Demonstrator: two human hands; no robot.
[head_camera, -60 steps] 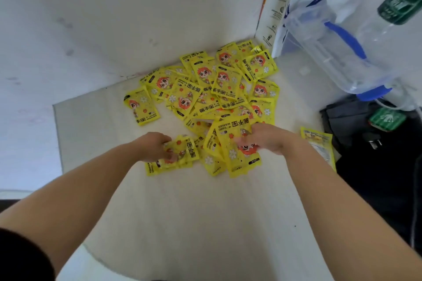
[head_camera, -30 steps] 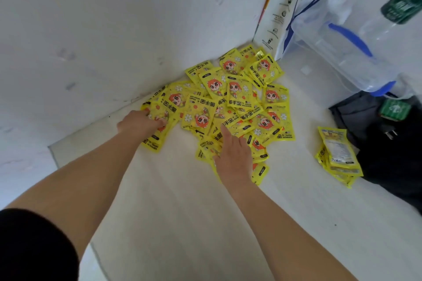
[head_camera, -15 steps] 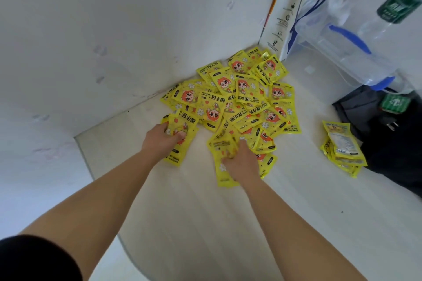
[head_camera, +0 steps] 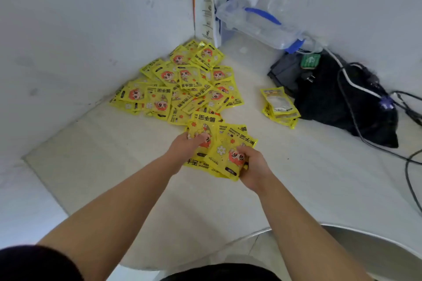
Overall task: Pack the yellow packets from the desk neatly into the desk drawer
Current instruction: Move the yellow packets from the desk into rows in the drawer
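Drawn back from the heap (head_camera: 182, 89) since the previous frame, our hands meet over the desk (head_camera: 137, 189), left hand (head_camera: 185, 147) and right hand (head_camera: 253, 166) each clasping one side of a fan of yellow packets (head_camera: 219, 141), long axes pointing away from us, the small stack (head_camera: 279, 107) lying nearer the right hand.

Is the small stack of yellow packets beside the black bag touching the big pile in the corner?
No, the small stack lies apart from the big pile, with bare desk between them.
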